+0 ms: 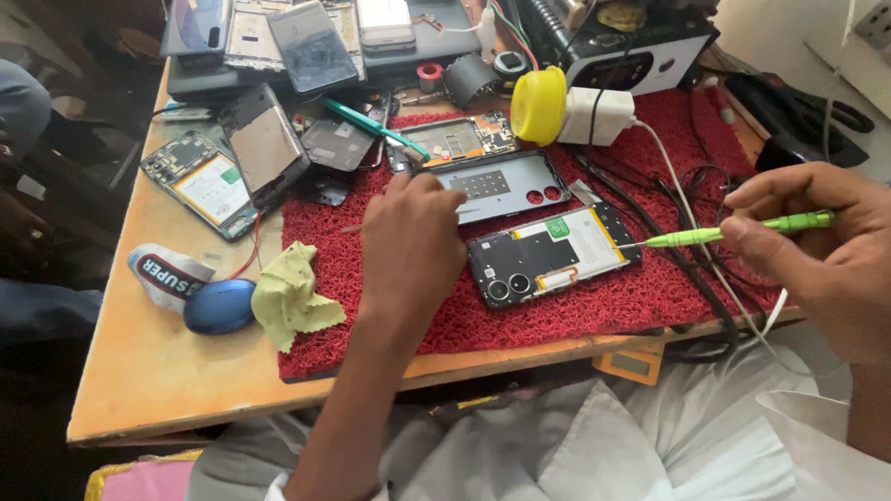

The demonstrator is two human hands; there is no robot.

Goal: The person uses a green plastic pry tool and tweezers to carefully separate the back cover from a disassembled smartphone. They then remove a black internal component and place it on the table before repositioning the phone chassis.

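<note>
An opened phone (552, 254) with its back cover off lies on the red mat (575, 311), camera rings toward me. My right hand (821, 246) grips a green screwdriver (742, 229), and its tip touches the phone's right end. My left hand (413, 246) rests curled on the mat just left of the phone, fingers against the grey back cover (501, 184). A thin metal tool pokes out under that hand; whether the hand holds it I cannot tell.
Several dismantled phones and screens (218, 176) crowd the wooden table's (158, 371) far and left parts. A yellow cloth (290, 295), a blue oval object (219, 306), a yellow cap (538, 105), a white charger (594, 116) and black cables (687, 213) lie around.
</note>
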